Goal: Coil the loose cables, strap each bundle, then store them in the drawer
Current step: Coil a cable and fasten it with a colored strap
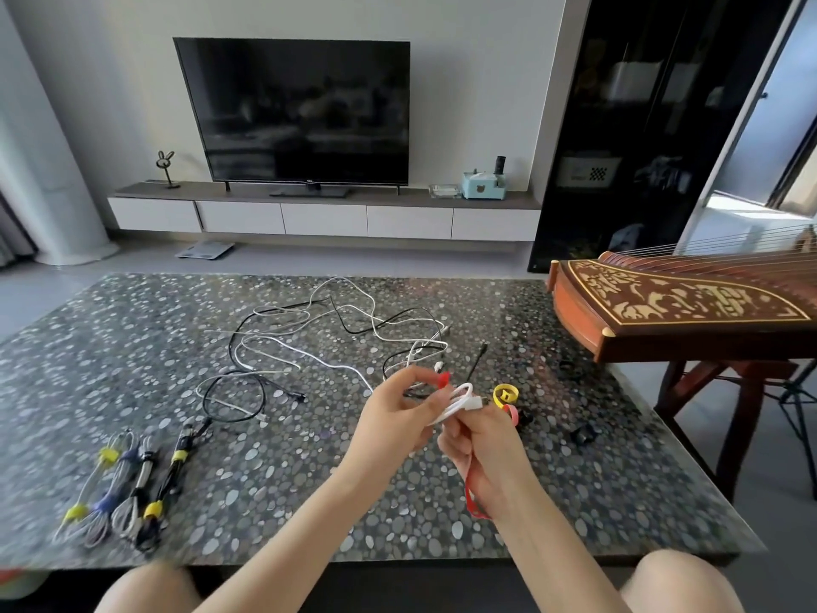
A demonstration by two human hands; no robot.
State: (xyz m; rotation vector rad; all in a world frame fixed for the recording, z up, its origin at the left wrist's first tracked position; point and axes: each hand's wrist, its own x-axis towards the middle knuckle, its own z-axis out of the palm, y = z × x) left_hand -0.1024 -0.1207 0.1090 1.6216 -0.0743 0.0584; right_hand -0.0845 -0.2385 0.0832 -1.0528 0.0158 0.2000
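— Left grip (393, 418): what is held?
— A red strap (443, 379) is pinched by its end above the tabletop (132, 347); the coiled white cable (460, 402) is clasped in the right grip (482, 449).
— And what is laid on the tabletop?
— Four strapped bundles (128, 493) are seen far left, loose cables (309, 342) in the middle, and a yellow strap roll (505, 395) just beside the right grip.

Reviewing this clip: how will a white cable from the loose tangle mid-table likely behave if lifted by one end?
Probably floppy: the loose cables lie in slack, wandering loops on the table. Likely to drag neighbours along, since white and black strands cross repeatedly. Probably light, being thin.
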